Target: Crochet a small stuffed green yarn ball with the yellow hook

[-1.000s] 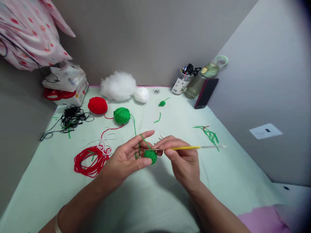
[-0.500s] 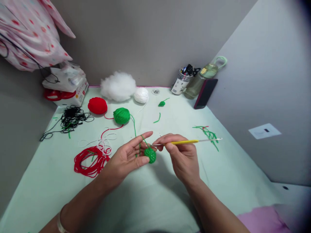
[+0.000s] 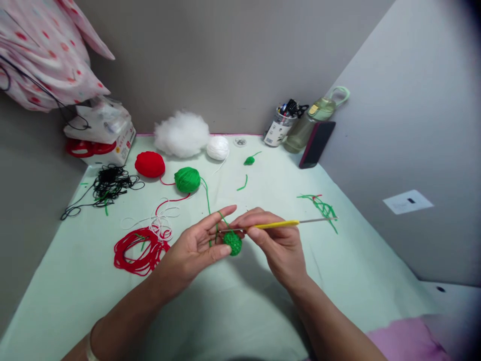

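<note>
My left hand (image 3: 199, 246) pinches a small round green crochet piece (image 3: 233, 243) between thumb and fingers. Green yarn runs over its raised index finger and back to the green yarn ball (image 3: 187, 180). In my right hand (image 3: 280, 245) is a crochet hook with a yellow handle (image 3: 276, 225), held like a pen. The hook's thin metal shaft lies across the top edge of the green piece, its tip pointing left into my left hand's fingers. Whether the tip has yarn on it is too small to tell.
Behind my hands are a red yarn ball (image 3: 150, 164), white stuffing (image 3: 182, 134) and a white yarn ball (image 3: 217, 148). Red yarn loops (image 3: 128, 250) and tangled black cord (image 3: 110, 183) lie left. Green scraps (image 3: 323, 208), a phone (image 3: 317, 145) and a bottle (image 3: 300, 135) are right.
My right hand has pushed the crochet hook leftward, so its tip reaches farther past the green piece. My left hand and the piece have hardly moved.
</note>
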Demonstrator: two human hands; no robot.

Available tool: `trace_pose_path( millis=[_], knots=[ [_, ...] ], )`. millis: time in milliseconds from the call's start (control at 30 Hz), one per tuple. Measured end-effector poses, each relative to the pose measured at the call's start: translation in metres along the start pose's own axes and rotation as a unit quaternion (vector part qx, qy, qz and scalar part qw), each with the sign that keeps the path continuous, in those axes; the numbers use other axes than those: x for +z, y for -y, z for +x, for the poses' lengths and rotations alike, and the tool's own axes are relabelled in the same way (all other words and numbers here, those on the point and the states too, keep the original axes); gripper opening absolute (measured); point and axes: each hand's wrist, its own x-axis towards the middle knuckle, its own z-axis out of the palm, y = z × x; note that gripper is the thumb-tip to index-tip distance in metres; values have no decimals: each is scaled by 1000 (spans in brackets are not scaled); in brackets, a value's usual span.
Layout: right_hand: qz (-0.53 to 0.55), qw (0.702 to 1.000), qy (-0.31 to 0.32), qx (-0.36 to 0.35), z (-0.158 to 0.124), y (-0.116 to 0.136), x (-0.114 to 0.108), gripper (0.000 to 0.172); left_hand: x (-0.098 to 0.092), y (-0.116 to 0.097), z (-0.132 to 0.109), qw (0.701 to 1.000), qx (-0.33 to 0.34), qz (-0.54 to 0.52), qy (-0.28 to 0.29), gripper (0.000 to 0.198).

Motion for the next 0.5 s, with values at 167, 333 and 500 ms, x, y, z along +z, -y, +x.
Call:
trace_pose_path(
  millis=[167, 333, 500],
  knots=[
    [10, 1000, -6, -25, -1, -6, -2, 13, 0, -6, 0, 993, 16, 82, -77, 65],
    [71, 997, -22, 27, 0, -12, -6, 13, -5, -8, -1, 975, 50, 167, -140, 61],
    [71, 997, -7, 32, 1, -10, -6, 14, -2, -8, 0, 975, 42, 165, -140, 71]
  ],
)
